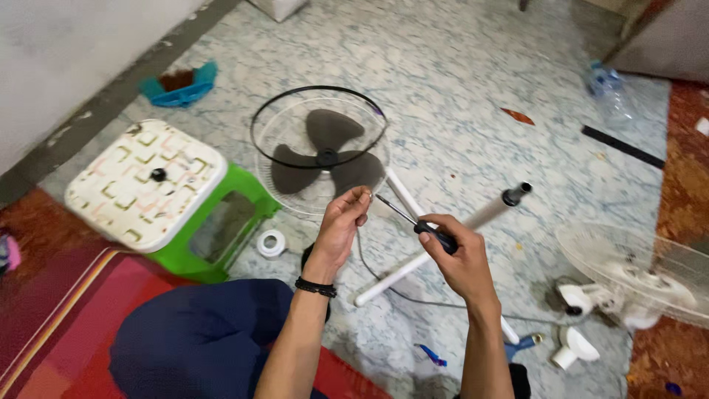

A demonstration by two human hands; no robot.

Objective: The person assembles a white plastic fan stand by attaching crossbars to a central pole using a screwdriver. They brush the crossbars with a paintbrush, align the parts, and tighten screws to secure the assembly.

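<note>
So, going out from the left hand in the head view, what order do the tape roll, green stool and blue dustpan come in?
From the left hand:
1. Tape roll, on the floor just to its left.
2. Green stool, farther left, under the patterned board.
3. Blue dustpan, far up by the wall.

marbled floor (pixel 473 89), fan parts (pixel 321 151), green stool (pixel 244 185)

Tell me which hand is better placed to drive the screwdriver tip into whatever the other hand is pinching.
Probably the right hand: its grip is already around the screwdriver handle, with the tip pointing at the left hand, whose fingertips pinch something too small to identify.
</note>
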